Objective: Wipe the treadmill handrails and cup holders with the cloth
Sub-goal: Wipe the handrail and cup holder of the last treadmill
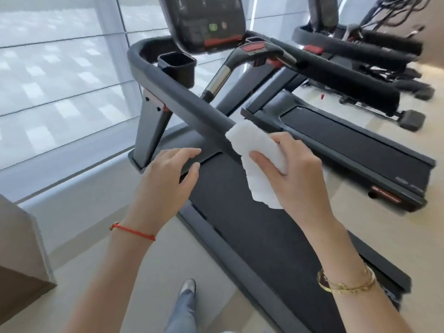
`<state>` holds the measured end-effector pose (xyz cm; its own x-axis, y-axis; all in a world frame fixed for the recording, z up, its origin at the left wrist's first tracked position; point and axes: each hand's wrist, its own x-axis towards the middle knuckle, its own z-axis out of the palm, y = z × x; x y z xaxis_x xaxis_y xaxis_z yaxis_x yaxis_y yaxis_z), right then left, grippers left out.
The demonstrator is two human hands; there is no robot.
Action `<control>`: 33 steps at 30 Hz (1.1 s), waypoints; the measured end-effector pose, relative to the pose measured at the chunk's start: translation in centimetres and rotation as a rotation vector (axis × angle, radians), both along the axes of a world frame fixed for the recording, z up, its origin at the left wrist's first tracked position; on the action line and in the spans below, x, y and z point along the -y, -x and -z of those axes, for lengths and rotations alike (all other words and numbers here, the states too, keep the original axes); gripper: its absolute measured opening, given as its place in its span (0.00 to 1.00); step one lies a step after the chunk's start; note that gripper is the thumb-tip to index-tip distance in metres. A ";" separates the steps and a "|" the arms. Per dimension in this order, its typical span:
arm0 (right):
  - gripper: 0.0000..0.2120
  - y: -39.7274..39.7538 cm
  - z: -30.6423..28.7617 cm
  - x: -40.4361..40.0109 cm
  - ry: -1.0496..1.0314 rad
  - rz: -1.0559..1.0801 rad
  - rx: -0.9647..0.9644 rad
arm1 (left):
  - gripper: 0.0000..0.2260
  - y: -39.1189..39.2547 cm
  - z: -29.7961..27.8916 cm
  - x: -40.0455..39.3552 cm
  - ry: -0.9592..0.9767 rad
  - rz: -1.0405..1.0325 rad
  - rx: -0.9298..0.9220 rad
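One white cloth (258,162) wraps the near end of the left handrail (185,97), gripped by the right hand (292,174). The left hand (165,174) hovers beside it, fingers relaxed. One cup holder (176,68) shows; the rail's tip is hidden.

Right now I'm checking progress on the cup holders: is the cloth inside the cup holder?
No: the white cloth is wrapped over the near end of the handrail, gripped by the right hand, apart from the cup holder.
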<state>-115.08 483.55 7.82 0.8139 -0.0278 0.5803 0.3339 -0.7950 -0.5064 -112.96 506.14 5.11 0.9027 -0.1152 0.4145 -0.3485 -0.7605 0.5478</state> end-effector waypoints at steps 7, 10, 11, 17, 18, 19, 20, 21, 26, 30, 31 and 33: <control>0.16 -6.1 0.3 0.3 0.098 0.312 0.045 | 0.14 -11.2 -1.2 0.3 -0.106 0.243 0.060; 0.19 -7.6 2.5 0.1 0.190 0.392 -0.163 | 0.14 -14.3 -1.2 0.7 -0.103 0.332 0.060; 0.22 -7.8 3.4 0.0 0.244 0.434 -0.249 | 0.14 -15.2 -1.1 0.9 -0.105 0.364 0.058; 0.29 -8.2 5.4 -0.2 0.321 0.624 -0.339 | 0.13 -19.4 -0.2 1.9 -0.160 0.504 0.051; 0.28 -8.5 5.4 -0.4 0.323 0.645 -0.340 | 0.13 -19.9 -0.1 2.1 -0.169 0.526 0.056; 0.27 -8.9 5.4 -0.9 0.331 0.664 -0.343 | 0.13 -20.3 0.0 2.3 -0.176 0.546 0.059; 0.27 -9.6 5.3 -1.5 0.344 0.676 -0.346 | 0.13 -20.7 0.1 2.4 -0.181 0.565 0.062; 0.27 -10.4 5.3 -2.2 0.359 0.682 -0.352 | 0.13 -21.1 0.2 2.6 -0.185 0.582 0.064; 0.25 -12.6 5.3 -4.0 0.362 0.720 -0.343 | 0.13 -22.3 0.7 3.0 -0.188 0.628 0.070; 0.26 -9.7 5.7 -1.3 0.349 0.843 -0.381 | 0.13 -22.6 0.9 3.8 -0.177 0.664 0.058; 0.26 -8.7 5.8 -0.2 0.330 0.899 -0.397 | 0.13 -22.6 0.9 4.2 -0.180 0.677 0.053; 0.25 -6.8 5.9 1.6 0.237 0.982 -0.392 | 0.13 -22.3 0.8 4.9 -0.181 0.707 0.042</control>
